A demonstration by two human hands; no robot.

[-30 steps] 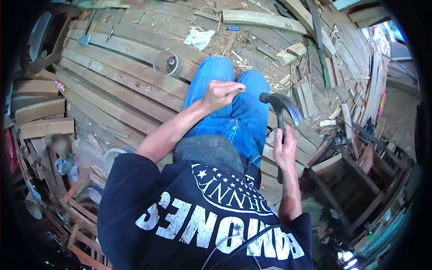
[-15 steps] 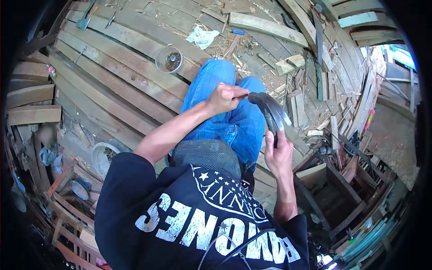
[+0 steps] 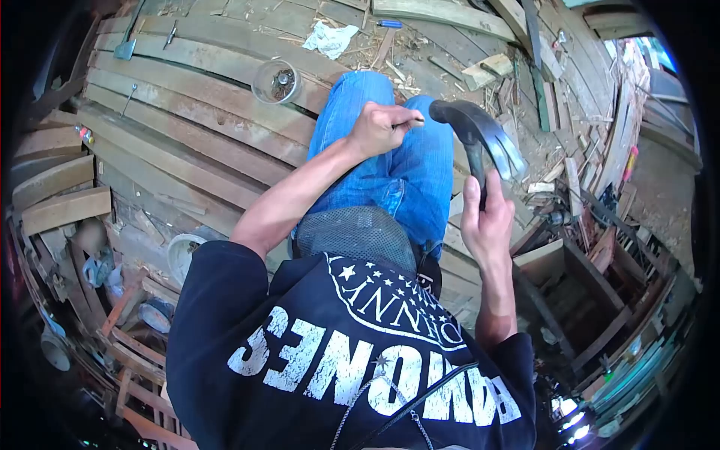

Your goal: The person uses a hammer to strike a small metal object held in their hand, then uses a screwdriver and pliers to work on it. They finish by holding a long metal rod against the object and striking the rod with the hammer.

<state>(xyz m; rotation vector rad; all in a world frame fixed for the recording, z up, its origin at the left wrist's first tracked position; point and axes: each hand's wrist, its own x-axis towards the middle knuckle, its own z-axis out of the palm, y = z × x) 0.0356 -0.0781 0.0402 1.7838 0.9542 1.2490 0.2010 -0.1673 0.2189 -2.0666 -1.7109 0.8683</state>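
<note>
My right hand (image 3: pixel 489 221) is wrapped round the handle of a claw hammer (image 3: pixel 480 135), held up over my right knee. The hammer's dark round face points left, its shiny claw right. My left hand (image 3: pixel 386 129) is closed in a pinch above my lap. From its fingertips pokes the tip of a small thin piece (image 3: pixel 420 121), which looks like a nail; the rest is hidden by the fingers. A gap separates it from the hammer face. Beyond my left knee a clear round tub (image 3: pixel 257 84) holds small dark bits on the boards.
Long wooden planks (image 3: pixel 202 112) cover the floor at left. A white cloth (image 3: pixel 330 39) and a blue-handled tool (image 3: pixel 389 24) lie ahead. Wood scraps (image 3: pixel 487 71) are scattered at right, near an open wooden box (image 3: pixel 574 300). A flat-bladed tool (image 3: pixel 125 49) lies far left.
The hammer in my right hand has moved right, away from my left hand's fingertips, and its head has turned. My left hand keeps its pinch. The whole view has shifted slightly.
</note>
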